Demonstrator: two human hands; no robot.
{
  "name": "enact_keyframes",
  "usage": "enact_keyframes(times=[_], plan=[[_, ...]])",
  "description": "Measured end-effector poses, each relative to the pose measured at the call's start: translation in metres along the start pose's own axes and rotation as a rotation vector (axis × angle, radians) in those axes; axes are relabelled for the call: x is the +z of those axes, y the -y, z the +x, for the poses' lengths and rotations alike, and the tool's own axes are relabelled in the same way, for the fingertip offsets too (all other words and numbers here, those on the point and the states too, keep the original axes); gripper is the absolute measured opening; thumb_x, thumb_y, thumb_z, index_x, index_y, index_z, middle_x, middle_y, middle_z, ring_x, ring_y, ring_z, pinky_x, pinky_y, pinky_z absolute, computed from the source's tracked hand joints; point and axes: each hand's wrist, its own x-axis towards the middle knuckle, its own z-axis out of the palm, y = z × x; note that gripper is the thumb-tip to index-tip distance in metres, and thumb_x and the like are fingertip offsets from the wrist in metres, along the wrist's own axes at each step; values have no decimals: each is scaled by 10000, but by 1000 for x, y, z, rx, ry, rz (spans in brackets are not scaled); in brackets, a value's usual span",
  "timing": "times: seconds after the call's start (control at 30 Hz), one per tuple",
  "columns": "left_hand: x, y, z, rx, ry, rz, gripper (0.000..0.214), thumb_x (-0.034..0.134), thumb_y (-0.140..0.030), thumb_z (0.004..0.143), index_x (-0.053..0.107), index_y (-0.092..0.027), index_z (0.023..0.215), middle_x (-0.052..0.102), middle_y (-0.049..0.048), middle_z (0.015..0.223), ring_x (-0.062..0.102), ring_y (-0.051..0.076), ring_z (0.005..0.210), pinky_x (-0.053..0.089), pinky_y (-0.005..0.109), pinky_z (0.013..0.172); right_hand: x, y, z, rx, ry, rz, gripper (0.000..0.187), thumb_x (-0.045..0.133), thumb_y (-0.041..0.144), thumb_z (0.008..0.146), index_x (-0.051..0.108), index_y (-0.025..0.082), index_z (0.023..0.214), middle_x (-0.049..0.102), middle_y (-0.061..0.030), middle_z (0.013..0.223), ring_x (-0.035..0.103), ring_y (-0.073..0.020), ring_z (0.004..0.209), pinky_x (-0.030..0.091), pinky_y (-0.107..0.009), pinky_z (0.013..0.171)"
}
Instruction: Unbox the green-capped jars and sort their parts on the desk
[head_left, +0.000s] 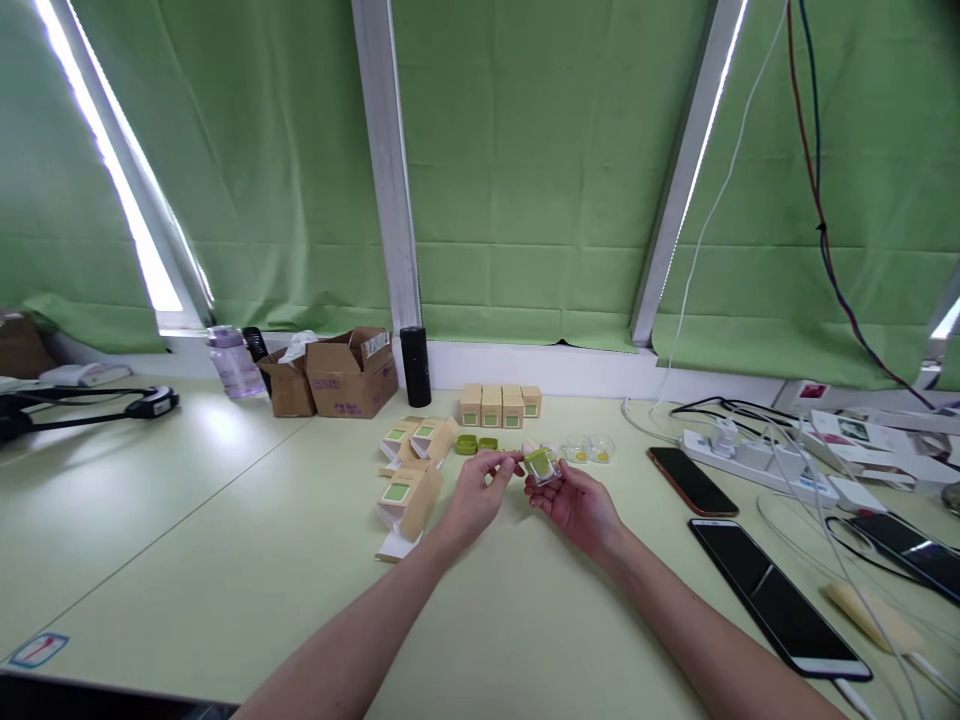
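My right hand (581,512) holds a small clear plastic container with a green lid (541,464), tilted, between thumb and fingers. The thumb and fingers of my left hand (480,494) are closed at the lid's left edge. Just behind the hands, two small green square pieces (477,444) lie side by side. Clear cups with yellow spots inside (589,449) stand to the right of these. Opened small cardboard boxes with green labels (411,498) lie left of my left hand, flaps out. Several upright closed boxes (501,406) form a row farther back.
A black cylinder (415,367) and open brown cartons (352,375) stand by the wall, beside a purple bottle (234,362). Phones (776,595), a white power strip (757,462) and loose cables cover the right side. A black-framed object (90,408) lies far left.
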Motion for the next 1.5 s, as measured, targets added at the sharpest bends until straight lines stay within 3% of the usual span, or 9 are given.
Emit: enact_keyframes(times=[0.2,0.37,0.63,0.8,0.97,1.2,1.5], plan=[[4,6,0,-4,-23,-11,418,554,-546,963,806,-213,967,777,111,1014,681,265,1015,527,380,919,-3,-3,1,5,-15,2,421,689,586,869,772,189,980,790,-144,994,724,-279,870,562,-408,783],[7,14,0,-38,-59,-29,440,564,-554,954,802,-183,966,775,130,1072,690,275,1038,537,385,922,-1,-1,-1,4,-21,-1,397,785,556,826,779,189,977,790,-118,999,744,-258,842,589,-396,769],[7,10,2,-136,-42,-250,465,677,-566,878,794,-163,1078,788,137,1117,707,285,1020,568,371,848,5,-2,-2,-297,-173,-263,521,930,464,672,730,241,1098,735,-91,1125,696,-274,989,619,-450,836],[7,10,2,-157,-23,-405,419,770,-480,826,788,-159,1096,783,138,1136,721,275,1024,579,377,888,11,-8,-7,-432,-199,-422,528,884,372,743,661,276,1212,671,-100,1287,641,-274,1160,611,-416,914],[7,6,1,-137,-78,-457,326,810,-365,787,796,-177,1053,790,117,1112,730,263,1027,583,382,934,14,-10,-11,-519,-174,-527,531,812,329,817,598,287,1302,650,-91,1297,613,-268,1225,599,-446,981],[6,1,0,-104,-147,-495,191,816,-316,769,765,-172,883,793,123,1095,738,268,1032,590,390,917,14,-10,-11,-521,-133,-574,489,761,351,870,563,304,1315,623,-91,1331,626,-258,1204,615,-419,946],[8,10,0,-41,-132,-299,150,724,-326,858,694,-180,867,771,126,1072,727,269,1024,569,375,842,9,-14,-10,-471,-71,-705,523,726,308,868,526,305,1351,575,-94,1412,664,-243,1121,609,-416,925]])
